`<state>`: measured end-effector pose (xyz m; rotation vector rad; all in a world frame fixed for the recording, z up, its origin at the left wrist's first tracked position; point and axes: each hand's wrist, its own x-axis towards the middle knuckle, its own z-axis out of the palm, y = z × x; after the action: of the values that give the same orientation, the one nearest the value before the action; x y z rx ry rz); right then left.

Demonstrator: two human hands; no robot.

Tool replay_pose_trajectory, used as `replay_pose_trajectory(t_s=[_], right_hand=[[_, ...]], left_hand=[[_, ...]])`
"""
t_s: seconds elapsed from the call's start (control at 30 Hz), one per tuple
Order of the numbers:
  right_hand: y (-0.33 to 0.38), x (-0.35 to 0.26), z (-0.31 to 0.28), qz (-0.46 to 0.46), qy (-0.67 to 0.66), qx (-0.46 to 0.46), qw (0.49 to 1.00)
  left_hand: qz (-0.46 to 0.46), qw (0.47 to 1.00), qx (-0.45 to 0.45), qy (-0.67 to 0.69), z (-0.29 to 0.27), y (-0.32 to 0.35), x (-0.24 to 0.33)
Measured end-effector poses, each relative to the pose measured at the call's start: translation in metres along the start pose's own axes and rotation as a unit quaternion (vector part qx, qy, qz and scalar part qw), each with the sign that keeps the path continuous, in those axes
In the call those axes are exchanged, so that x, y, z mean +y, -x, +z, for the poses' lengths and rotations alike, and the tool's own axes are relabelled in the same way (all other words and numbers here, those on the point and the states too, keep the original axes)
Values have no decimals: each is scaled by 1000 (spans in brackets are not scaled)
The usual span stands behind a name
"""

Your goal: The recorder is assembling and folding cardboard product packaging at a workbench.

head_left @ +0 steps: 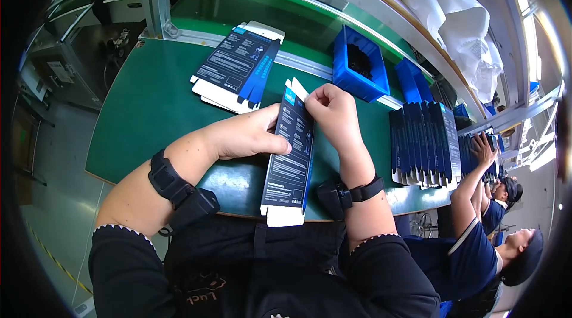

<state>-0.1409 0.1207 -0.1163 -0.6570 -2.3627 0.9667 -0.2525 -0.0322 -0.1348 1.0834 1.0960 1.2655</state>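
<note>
Both grips on carton (290, 157), stack (235, 68) beyond

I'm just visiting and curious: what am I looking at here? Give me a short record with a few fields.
Place: green work table beside a green conveyor belt
Left hand: grips the side of a dark flat carton with white end flaps
Right hand: pinches the carton's top flap
Wrists: black strapped bands on both
On the table: stack of flat cartons, blue bin, row of upright cartons
Nearby: another person's hand on that row
</note>
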Motion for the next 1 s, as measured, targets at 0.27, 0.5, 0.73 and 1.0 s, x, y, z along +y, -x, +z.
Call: replay_pose_trajectory(t_s=[0.27,0.5,0.73,1.0], right_hand=[[-4,2,-3,-100,92,9,991],[1,-1,0,-38,-38,3,999],[7,-4,1,-53,-51,-15,997],[7,-9,4,-57,-41,-20,997]], left_hand=[[-4,993,11,116,3,-1,5],[12,963,44,267,-5,-2,6],[24,961,124,245,-6,-2,-1],[-1,981,157,111,-3,-4,-1]])
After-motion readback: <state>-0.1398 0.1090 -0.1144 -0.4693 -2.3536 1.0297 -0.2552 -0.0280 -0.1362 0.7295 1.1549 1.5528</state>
